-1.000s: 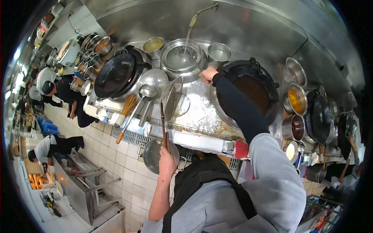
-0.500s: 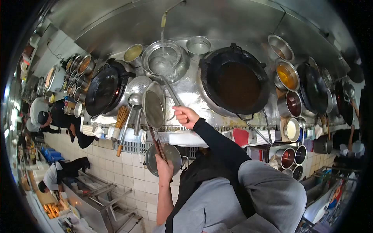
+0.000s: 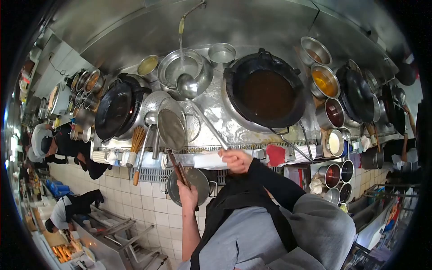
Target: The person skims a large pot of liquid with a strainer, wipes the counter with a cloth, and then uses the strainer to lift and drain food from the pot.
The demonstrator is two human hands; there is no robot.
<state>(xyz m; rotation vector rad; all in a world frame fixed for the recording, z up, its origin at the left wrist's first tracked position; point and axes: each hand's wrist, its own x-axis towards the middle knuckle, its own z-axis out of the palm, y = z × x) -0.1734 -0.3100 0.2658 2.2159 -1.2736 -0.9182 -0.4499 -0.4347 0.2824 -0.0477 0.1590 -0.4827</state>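
Note:
My left hand (image 3: 188, 194) is wrapped round the wooden handle of a fine mesh strainer (image 3: 172, 124), whose round head lies over the metal counter, beside a perforated skimmer (image 3: 155, 102). My right hand (image 3: 237, 161) grips the end of a long metal ladle handle. The ladle's bowl (image 3: 187, 86) is at the front edge of a metal basin (image 3: 204, 76). Water runs from a tap (image 3: 181, 26) into a round vessel (image 3: 181, 67) inside that basin.
A large black wok (image 3: 270, 96) with brown liquid stands right of the basin, another wok (image 3: 113, 110) at the left. A second ladle (image 3: 150, 118) and a bamboo brush (image 3: 137, 138) lie nearby. A pot (image 3: 198, 180) stands below the counter edge. Co-workers are at the left.
My right hand has moved back toward my body and right, drawing the ladle out of the water vessel. My left hand still holds the strainer, nearly unmoved.

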